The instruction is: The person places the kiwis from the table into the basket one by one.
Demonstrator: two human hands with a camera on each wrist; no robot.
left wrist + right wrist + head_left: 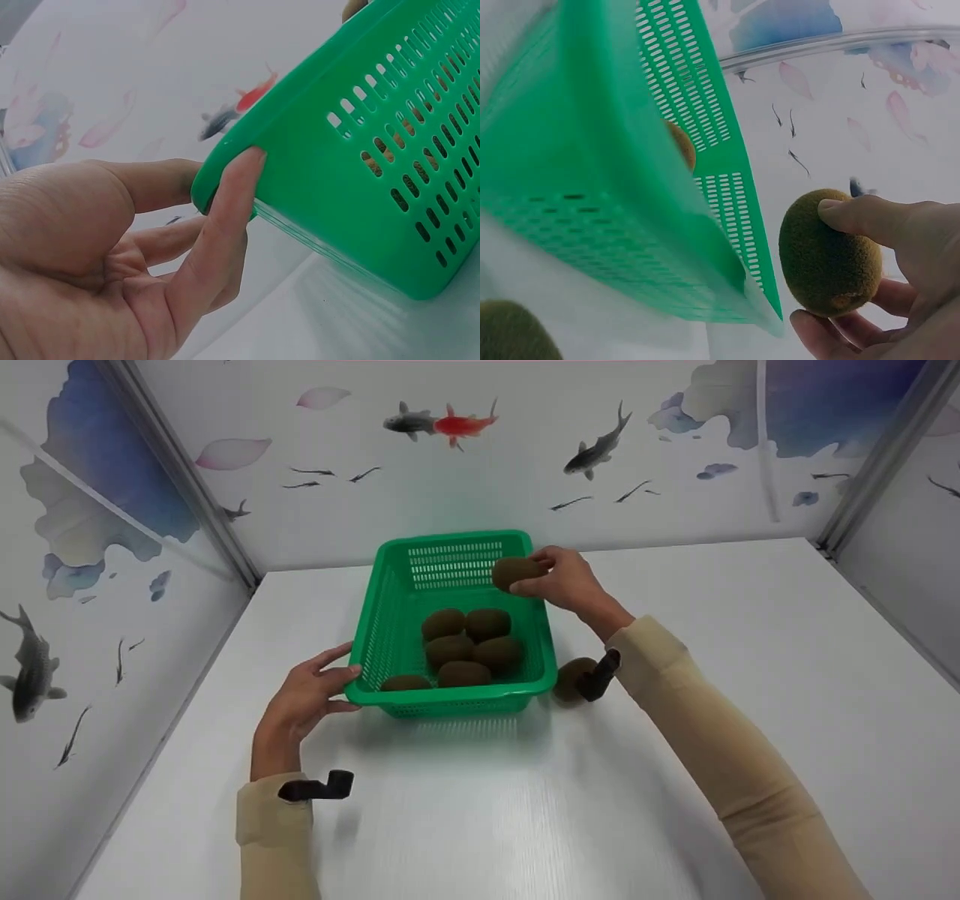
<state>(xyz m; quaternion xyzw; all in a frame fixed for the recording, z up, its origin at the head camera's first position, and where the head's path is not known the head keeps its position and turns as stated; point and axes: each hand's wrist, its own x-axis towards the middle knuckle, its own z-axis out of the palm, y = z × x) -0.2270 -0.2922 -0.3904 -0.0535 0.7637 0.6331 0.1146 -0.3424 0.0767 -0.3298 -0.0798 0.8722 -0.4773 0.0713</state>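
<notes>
A brown fuzzy kiwi [514, 574] is pinched between the thumb and fingers of my right hand [568, 580], above the right rim of a green plastic basket [442, 697]. In the right wrist view the held kiwi [829, 251] shows its full side, apart from the basket wall. My left hand [311, 690] grips the basket's near left corner; in the left wrist view its fingers [225, 199] lie on both sides of the rim. Several kiwis [487, 625] lie together inside the basket, toward its near end.
Another kiwi [571, 681] sits on the white table [465, 810] just right of the basket, partly hidden by the right wrist's black camera mount [600, 676]. Behind the table stands a white wall [517, 502] painted with fish.
</notes>
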